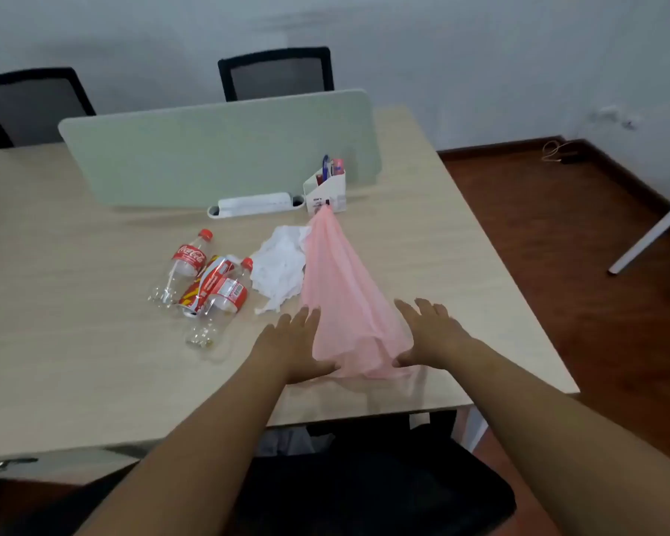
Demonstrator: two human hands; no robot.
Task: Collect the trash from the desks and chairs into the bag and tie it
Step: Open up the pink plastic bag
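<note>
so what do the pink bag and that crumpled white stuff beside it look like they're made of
Pink bag: likely thin plastic film, semi-sheer with a soft sheen, draping in fine folds. Crumpled white sheet: seemingly tissue or paper napkin, matte and deeply creased; lacy edges leave it open.

white pen holder [324, 191] and power strip [255, 205] beside green divider [217, 152]

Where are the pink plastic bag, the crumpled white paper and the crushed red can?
Pink plastic bag [345, 288]: head view, middle of the film.
Crumpled white paper [277, 265]: head view, centre of the wad.
Crushed red can [206, 282]: head view, its dented side.
</note>
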